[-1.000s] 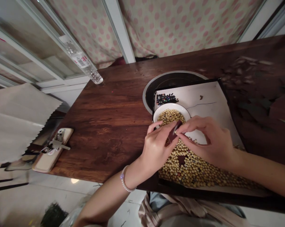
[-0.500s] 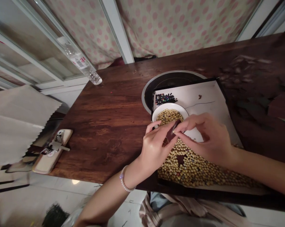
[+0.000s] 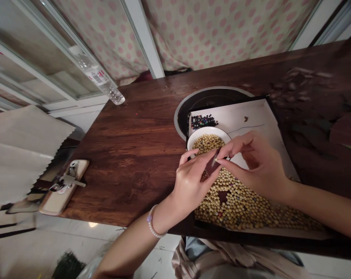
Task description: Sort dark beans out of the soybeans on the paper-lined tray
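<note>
My left hand [image 3: 188,178] pinches a small dark maroon piece [image 3: 211,166], flat like card or leather, between thumb and fingers. Against its right edge my right hand [image 3: 259,166] closes thumb and forefinger on a tiny yellowish bead [image 3: 216,159]. Both hands are over a shallow tray [image 3: 261,114] with a white lining. Just behind the fingers sits a white bowl [image 3: 192,136] of yellowish beads, partly covered by my left hand. Many loose yellowish beads [image 3: 245,213] cover the near part of the tray. A pile of dark beads [image 3: 203,121] lies in its far left corner.
A thread [image 3: 248,126] and a small brown bit [image 3: 246,119] lie in the tray. Beneath its far side is a round dark plate [image 3: 182,112]. Brown scraps [image 3: 300,83] lie at the back right. Keys [image 3: 70,179] rest at the table's left edge, near a plastic bottle [image 3: 101,77].
My right hand has shifted slightly up and right, with its fingertips drawn a little from the maroon piece. My left hand stays nearly still.
</note>
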A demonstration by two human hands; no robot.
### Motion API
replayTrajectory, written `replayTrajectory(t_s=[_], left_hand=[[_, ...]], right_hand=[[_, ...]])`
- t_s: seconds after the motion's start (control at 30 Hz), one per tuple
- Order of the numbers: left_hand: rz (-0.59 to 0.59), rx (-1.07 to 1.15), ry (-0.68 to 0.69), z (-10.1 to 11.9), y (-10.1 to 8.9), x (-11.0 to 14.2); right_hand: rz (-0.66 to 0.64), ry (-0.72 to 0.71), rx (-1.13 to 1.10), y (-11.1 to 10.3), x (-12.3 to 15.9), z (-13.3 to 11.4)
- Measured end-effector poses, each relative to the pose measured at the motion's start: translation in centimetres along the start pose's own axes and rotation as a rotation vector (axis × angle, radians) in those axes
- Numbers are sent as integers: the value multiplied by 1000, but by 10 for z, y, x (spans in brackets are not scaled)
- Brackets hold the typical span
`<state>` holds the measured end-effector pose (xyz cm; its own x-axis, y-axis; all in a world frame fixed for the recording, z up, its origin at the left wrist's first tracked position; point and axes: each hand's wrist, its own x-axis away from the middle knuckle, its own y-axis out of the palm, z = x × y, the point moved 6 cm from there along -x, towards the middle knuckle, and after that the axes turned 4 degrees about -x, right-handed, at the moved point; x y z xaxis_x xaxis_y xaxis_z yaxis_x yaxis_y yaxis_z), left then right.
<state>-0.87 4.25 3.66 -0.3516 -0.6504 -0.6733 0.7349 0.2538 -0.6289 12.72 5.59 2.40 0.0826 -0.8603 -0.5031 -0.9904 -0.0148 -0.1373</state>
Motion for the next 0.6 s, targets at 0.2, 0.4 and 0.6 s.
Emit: replayTrajectory(t_s=[0.2, 0.4, 0.6], left_hand=[[-4, -2, 3, 0, 1, 0], [-3, -12, 2, 1, 1, 0], [-13, -22, -8, 0, 0, 0]], right_hand=[[-9, -115, 212, -1, 3, -9], [-101, -395, 409, 3, 8, -24], [-100, -416, 439, 3, 10, -25]])
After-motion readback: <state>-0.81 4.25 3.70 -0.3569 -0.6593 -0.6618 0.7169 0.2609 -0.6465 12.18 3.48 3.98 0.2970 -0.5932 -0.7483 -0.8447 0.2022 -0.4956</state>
